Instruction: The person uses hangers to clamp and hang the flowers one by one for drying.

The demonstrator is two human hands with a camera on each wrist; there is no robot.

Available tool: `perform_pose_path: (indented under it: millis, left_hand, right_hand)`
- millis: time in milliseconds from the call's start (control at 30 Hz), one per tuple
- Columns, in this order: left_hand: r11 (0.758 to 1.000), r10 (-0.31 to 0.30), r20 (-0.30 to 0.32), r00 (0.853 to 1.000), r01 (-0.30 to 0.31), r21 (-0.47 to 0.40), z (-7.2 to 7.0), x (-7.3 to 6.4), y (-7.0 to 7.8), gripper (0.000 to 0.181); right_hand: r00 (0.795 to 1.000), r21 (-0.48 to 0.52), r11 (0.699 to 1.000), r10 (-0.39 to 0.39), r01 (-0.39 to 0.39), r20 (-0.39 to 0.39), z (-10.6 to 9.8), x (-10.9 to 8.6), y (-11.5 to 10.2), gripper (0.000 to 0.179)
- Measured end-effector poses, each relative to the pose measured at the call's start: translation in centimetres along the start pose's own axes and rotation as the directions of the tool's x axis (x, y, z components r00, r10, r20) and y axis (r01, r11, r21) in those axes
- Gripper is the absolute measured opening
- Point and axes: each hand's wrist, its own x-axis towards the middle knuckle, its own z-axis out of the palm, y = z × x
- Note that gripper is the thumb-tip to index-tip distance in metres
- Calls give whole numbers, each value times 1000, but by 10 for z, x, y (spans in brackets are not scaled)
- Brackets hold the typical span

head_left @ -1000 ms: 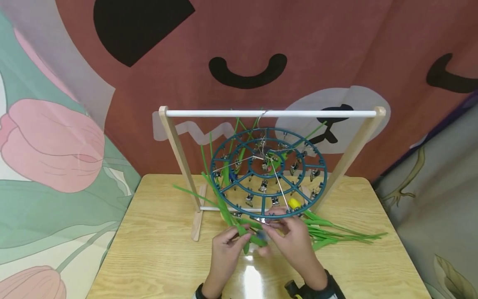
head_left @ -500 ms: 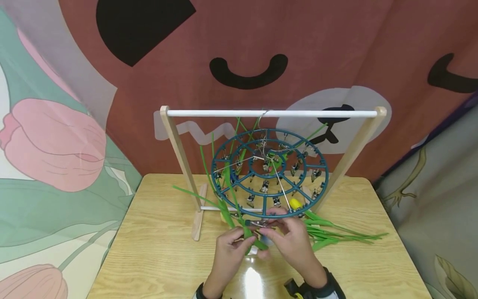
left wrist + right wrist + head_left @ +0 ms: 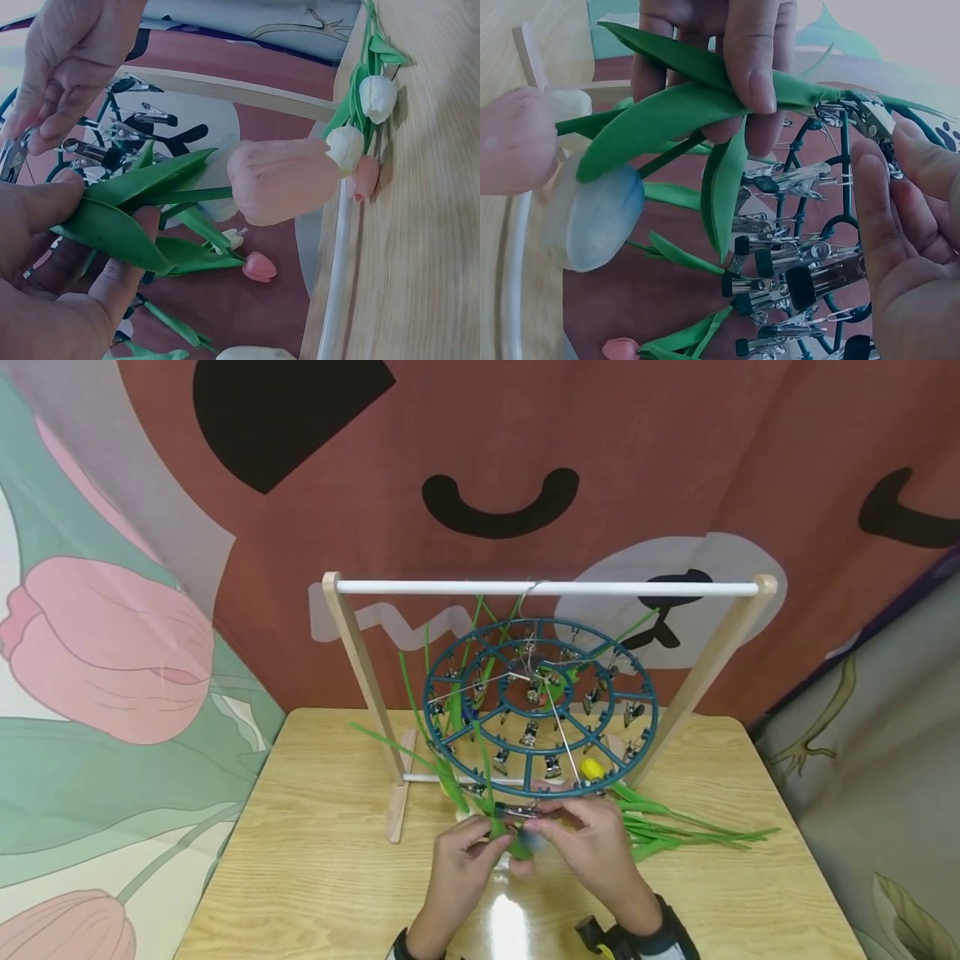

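My left hand pinches the green leaves and stem of an artificial pink tulip between thumb and fingers, its head pointing toward me and down. A white-and-blue tulip is close beside it in the right wrist view. With thumb and fingertips, my right hand pinches a metal clip at the near rim of the round blue-green hanging rack. The clip's dark-tipped end overlaps the tulip's stem just beyond the left fingers.
The rack hangs from a white bar on a wooden stand. Several clips dangle from it, some with tulips. Loose tulips with a yellow head lie right on the wooden table. A printed curtain stands behind.
My left hand has shifted slightly right with the tulip, toward the right hand. The stem now stands more upright before the rack's rim, and the clip has come into clearer view between the hands.
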Motion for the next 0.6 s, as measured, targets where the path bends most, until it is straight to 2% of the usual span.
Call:
perform_pose_path:
  millis: [200, 333, 367, 467, 600]
  left_hand:
    - [998, 44, 0, 999, -44, 42, 3, -1, -1, 12]
    - [998, 47, -3, 999, -47, 50, 3, 0, -1, 13]
    - [998, 33, -4, 999, -32, 55, 2, -1, -1, 13]
    - [997, 12, -4, 1000, -12, 76, 2, -1, -3, 11]
    - [997, -5, -8, 1000, 5, 76, 1, 0, -4, 11]
  right_hand:
    - [1000, -29, 999, -20, 20, 20, 2, 2, 0, 29]
    - [999, -25, 1000, 2, -2, 35, 3, 2, -1, 31]
    - [999, -13, 1000, 11, -11, 42, 3, 1, -1, 32]
    - [993, 11, 996, 90, -91, 79, 3, -2, -2, 39]
    - [976, -24, 986, 167, -165, 143, -1, -11, -1, 45]
